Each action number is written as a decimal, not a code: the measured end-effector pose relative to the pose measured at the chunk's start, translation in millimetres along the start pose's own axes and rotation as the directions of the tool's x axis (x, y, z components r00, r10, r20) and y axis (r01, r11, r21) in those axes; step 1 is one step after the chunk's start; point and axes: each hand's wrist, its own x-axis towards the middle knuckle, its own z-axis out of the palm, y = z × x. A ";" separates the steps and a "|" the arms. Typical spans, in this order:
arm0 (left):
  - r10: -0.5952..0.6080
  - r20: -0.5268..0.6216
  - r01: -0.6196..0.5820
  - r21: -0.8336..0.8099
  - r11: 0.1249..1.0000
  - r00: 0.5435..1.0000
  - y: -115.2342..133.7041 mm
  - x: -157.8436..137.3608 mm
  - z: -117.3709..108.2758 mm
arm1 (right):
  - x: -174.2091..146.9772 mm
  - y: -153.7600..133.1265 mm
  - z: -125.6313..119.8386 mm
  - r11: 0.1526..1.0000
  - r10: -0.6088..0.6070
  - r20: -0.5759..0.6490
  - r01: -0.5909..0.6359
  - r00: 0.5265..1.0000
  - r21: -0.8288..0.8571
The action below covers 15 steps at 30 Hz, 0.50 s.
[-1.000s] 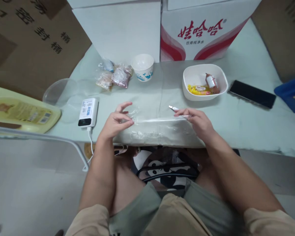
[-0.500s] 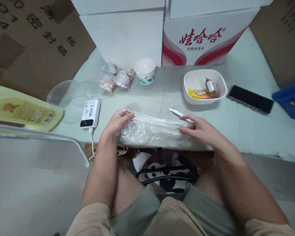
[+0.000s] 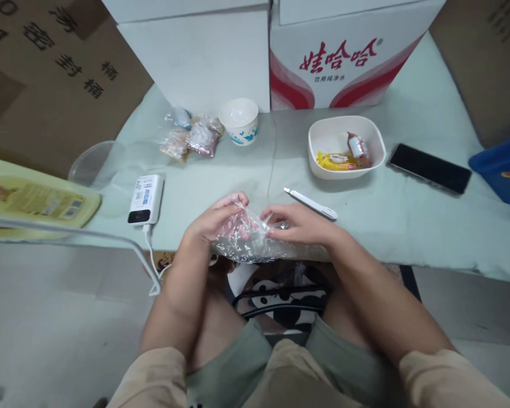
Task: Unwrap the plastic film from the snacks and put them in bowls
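A crumpled clear plastic bag (image 3: pixel 249 246) is bunched between my hands at the table's front edge. My left hand (image 3: pixel 223 218) grips its left end, thumb and fingers closed on the film. From the right, my right hand (image 3: pixel 295 222) pinches the bag's gathered part near the middle. A white utility knife (image 3: pixel 310 203) lies on the cloth just beyond my right hand, its tip toward the upper left.
Behind stand a paper cup (image 3: pixel 239 122), several wrapped packets (image 3: pixel 202 139) and a white bowl (image 3: pixel 346 139) holding snacks. A phone (image 3: pixel 429 168) lies right; a power bank (image 3: pixel 147 198), clear lid (image 3: pixel 96 164) and yellow bottle (image 3: pixel 42 195) are left. White cartons (image 3: pixel 195 62) close off the back.
My right hand has moved left toward my left hand, and the stretched bag is now bunched up between them. The knife is now uncovered. The whole view has shifted slightly.
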 end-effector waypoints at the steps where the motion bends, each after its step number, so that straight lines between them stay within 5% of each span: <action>1: 0.031 -0.043 -0.031 0.018 0.999 0.999 0.8 0.5 -2.3 | 1.0 -1.6 2.4 1.000 0.022 0.045 -0.022 0.999 0.012; 4: 0.146 -0.239 -0.143 0.030 0.989 0.960 3.3 1.7 -13.6 | 0.7 -2.2 8.3 0.975 0.089 0.010 -0.089 0.996 0.204; 7: 0.205 -0.348 -0.254 -0.101 0.962 0.915 3.1 2.3 -13.8 | 3.2 4.7 17.3 0.861 0.216 -0.244 -0.067 0.945 0.503; 10: 0.210 -0.234 -0.264 -0.234 0.936 0.949 -2.5 4.6 6.3 | 8.1 12.3 28.1 0.782 0.348 -0.385 -0.038 0.855 0.623; 12: 0.163 -0.105 -0.185 -0.247 0.951 0.981 -8.2 7.5 22.0 | 8.6 14.3 31.6 0.784 0.363 -0.358 -0.074 0.860 0.617; 15: 0.129 -0.153 -0.151 -0.145 0.978 0.980 -15.2 11.8 32.7 | 2.7 12.8 27.2 0.826 0.330 -0.275 -0.135 0.903 0.548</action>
